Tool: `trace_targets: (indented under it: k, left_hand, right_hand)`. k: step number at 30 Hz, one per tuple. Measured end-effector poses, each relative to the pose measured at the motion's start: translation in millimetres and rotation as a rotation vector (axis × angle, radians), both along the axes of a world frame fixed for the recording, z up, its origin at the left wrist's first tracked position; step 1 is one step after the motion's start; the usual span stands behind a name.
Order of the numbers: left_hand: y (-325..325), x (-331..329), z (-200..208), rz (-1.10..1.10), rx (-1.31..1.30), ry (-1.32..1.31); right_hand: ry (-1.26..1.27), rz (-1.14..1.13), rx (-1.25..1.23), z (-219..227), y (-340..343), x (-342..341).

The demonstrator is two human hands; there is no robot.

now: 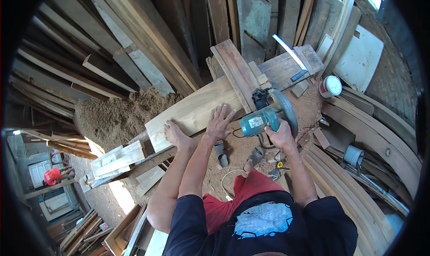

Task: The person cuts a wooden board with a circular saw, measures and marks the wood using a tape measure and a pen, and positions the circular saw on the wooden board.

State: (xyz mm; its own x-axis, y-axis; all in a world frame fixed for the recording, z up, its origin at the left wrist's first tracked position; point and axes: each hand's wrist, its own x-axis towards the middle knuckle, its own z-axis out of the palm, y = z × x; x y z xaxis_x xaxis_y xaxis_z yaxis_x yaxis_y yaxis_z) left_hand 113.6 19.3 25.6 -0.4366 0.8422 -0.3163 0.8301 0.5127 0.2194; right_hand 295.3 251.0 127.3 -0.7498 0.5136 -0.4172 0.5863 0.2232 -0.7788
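A pale wooden plank (190, 109) lies at a slant across a low bench. My left hand (219, 122) rests flat on its near edge, fingers spread. Beside that hand my bare left foot (177, 134) presses on the plank's left end. My right hand (282, 135) is wrapped around the rear handle of a teal circular saw (254, 123), at the plank's right end. The saw's round guard hides its blade, so I cannot tell whether it touches the wood. A reddish-brown short board (235, 72) lies crosswise over the plank, just left of the saw.
Beyond the saw lies a try square (295, 61) with a blue stock. A white-lidded can (331, 85) stands to its right. Sawdust (127, 117) is heaped behind the bench. Stacked planks (345, 184) fill the right side. A yellow tape measure (280, 165) and cords lie below the saw.
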Motion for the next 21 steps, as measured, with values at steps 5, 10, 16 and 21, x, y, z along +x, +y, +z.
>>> trace_targets:
  k: [5,10,16,21]
  left_hand:
    - [16.0,-4.3,-38.7,-0.051,0.237,0.114]
    - [20.8,-8.6,-42.8,-0.094,0.233,0.104]
    - [15.8,-18.1,-48.4,-0.097,0.347,-0.007]
    - [17.7,-18.9,-52.5,-0.121,0.339,0.009]
  right_hand:
    - [0.084,-0.012,-0.088,0.8,4.3,1.3]
    - [0.204,-0.212,-0.276,17.7,14.2,33.8]
    - [0.256,-0.482,-0.371,26.3,15.1,73.3]
    - [0.156,-0.536,-0.289,7.4,19.9,92.7]
